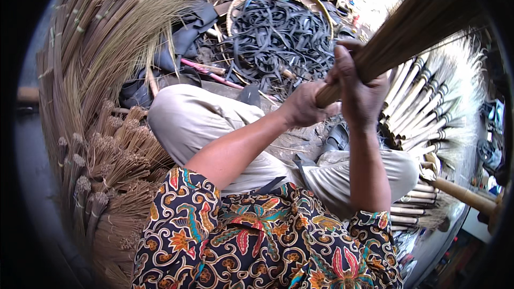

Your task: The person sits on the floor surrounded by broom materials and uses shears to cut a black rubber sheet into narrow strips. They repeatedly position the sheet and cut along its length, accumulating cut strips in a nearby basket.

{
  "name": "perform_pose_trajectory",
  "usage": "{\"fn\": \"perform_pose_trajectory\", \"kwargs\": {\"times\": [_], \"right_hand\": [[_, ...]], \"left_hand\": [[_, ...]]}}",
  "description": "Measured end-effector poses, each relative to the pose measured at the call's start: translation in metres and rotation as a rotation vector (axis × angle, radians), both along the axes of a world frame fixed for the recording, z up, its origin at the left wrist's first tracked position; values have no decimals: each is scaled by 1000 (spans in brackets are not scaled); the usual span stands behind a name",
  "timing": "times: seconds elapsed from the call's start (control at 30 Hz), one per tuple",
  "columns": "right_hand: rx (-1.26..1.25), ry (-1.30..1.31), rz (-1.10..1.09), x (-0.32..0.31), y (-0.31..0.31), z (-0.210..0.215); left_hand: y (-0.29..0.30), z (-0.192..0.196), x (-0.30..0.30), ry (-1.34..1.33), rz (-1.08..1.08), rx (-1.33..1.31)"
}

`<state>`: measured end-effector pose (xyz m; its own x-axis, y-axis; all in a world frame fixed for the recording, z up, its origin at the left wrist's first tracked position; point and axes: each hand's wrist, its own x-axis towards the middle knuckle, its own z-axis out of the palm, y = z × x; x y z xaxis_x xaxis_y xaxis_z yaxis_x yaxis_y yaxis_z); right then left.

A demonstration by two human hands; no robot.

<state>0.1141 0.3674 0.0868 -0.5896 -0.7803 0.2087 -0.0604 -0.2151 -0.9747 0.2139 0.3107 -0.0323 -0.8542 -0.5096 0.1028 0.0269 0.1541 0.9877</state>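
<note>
Both my hands grip one thick bundle of brown broom straws (pixel 423 16) that slants from the middle up to the top right. My left hand (pixel 305 106) is closed around its lower butt end. My right hand (pixel 357 86) clasps the bundle just above that, fingers wrapped over it. My knees in light trousers (pixel 187 120) are drawn up beneath the hands.
Bundles of loose straws (pixel 101 128) pile up on my left. A round woven basket (pixel 238 1) full of dark rubber strips (pixel 278 37) sits ahead. Finished brooms with bound handles (pixel 423 112) are stacked on the right, and a wooden handle (pixel 466 195) lies at the lower right.
</note>
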Motion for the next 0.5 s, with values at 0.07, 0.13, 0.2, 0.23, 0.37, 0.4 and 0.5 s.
{"fn": "perform_pose_trajectory", "kwargs": {"times": [0.07, 0.13, 0.2, 0.23, 0.37, 0.4, 0.5], "right_hand": [[34, -32, -10, 8, 5, -30], [111, -24, 3, 14, 12, -61], [295, 59, -65, 17, 14, -84], [217, 70, -46, 17, 16, -90], [135, 151, -60, 11, 20, -93], [98, 167, -50, 9, 24, -91], [80, 182, -41, 5, 29, -93]], "left_hand": [[2, -27, 6, -76, -65, 32], [9, -52, 7, -82, 23, -2], [9, -69, 2, -94, 48, -10], [10, -74, 0, -68, 43, -24], [17, -73, -9, -36, 104, -38], [19, -71, -11, -74, 108, -121], [22, -68, -13, -78, 110, -291]]}}
